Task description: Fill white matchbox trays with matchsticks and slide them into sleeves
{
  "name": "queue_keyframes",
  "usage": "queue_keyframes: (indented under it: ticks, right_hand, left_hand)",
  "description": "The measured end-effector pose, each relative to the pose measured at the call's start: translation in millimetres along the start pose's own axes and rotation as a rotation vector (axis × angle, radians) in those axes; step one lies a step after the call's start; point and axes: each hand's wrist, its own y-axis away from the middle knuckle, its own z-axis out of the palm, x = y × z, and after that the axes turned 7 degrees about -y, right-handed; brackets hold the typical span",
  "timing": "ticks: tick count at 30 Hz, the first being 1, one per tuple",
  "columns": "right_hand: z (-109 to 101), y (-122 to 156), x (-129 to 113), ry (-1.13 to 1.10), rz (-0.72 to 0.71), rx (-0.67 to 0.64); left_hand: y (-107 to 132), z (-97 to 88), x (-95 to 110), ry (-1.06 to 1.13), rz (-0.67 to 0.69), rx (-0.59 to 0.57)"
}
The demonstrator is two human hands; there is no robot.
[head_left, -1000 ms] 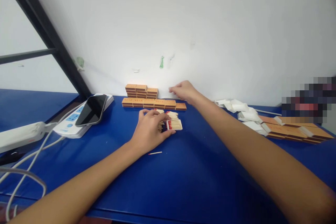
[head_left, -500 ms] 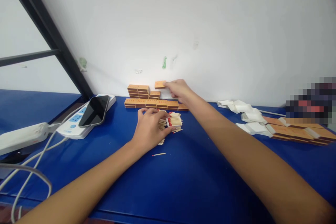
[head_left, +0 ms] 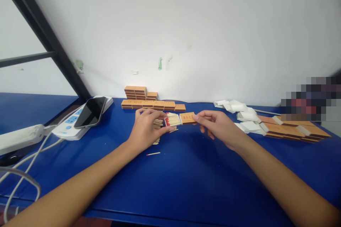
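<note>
One box [head_left: 188,118], brought from the rear stack [head_left: 140,94], lined up end-on with the match tray [head_left: 175,125], fingertip-pinched by the right hand [head_left: 220,127], half-curled left hand [head_left: 146,127] clasping the tray.

A phone [head_left: 90,112] lies on a white power strip [head_left: 64,132]; a white charger [head_left: 21,138] and looping cables [head_left: 20,171] lie nearby. A black frame [head_left: 44,28] slants before the white wall [head_left: 207,35], which bears a green mark [head_left: 160,64].

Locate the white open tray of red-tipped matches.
In the head view, the tray is near centre, between the left hand and the orange cardboard matchbox sleeve held by the right hand.
</note>
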Motion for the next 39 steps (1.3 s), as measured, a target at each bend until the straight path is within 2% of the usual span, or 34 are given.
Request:
queue_keyframes:
  ticks: [12,23,28,33,39]
  right_hand:
    - [7,6,-4,-0.057,-0.073,-0.031]
    - [7,5,-1,-0.069,-0.127,-0.034]
    - [10,5,5,-0.095,-0.116,-0.077]
    - [17,7,7,-0.157,-0.127,-0.019]
    - [32,22,4,-0.028,-0.18,-0.157]
  left_hand:
    - [-1,0.7,-3,0.023,0.039,-0.011]
    - [-2,-0.8,-6,0.066,0.141,-0.016]
    - [-3,-0.7,-7,0.066,0.112,0.006]
    - [-3,-1.6,-6,0.112,0.157,0.029]
    - [1,-0.1,1,0.112,0.19,0.035]
